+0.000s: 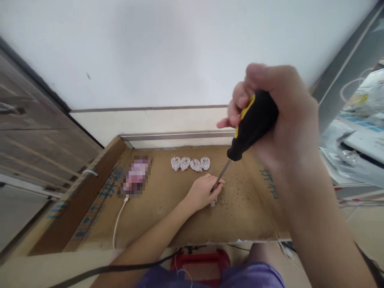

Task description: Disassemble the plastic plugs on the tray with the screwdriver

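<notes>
My right hand [288,116] is wrapped round the black and yellow handle of a screwdriver [255,120], held high and tilted. Its metal shaft slants down to the fingers of my left hand [205,190]. That hand rests low over the cardboard, closed on a small white plug [213,203], of which only the lower end shows. The screwdriver's tip is hidden among the left fingers, so contact with the plug cannot be made out. Beyond the left hand, several white plug parts [185,163] with metal pins stand in a row.
Cardboard [162,200] covers the work surface, with a raised side at left. Small dark specks or screws [240,192] lie scattered right of my left hand. A blurred-out phone [136,176] with a white cable lies left. Plastic bags [342,160] sit at far right; a white wall rises behind.
</notes>
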The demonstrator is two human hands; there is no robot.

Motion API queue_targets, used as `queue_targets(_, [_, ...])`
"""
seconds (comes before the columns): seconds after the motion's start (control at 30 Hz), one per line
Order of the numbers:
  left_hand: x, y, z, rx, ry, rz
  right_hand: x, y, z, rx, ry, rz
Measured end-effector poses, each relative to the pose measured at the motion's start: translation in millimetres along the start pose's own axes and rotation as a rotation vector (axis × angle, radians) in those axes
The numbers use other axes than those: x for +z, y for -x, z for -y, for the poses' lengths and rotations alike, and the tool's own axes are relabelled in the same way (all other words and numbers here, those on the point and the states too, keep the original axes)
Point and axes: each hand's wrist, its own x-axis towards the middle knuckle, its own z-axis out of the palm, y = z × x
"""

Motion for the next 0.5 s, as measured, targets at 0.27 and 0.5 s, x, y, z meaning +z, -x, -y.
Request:
queue_targets(0.27, [-12.2,5.2,-9.1,0.015,-0.078,-0.003,13.4,11.8,-4.4,-0.143,0.135,-0.030])
queue_targets(0.5, [-105.0,73.2,31.3,-0.406,-0.631,-0.377,15.4,14.2,-6.1,-0.104,0.137,-0.081])
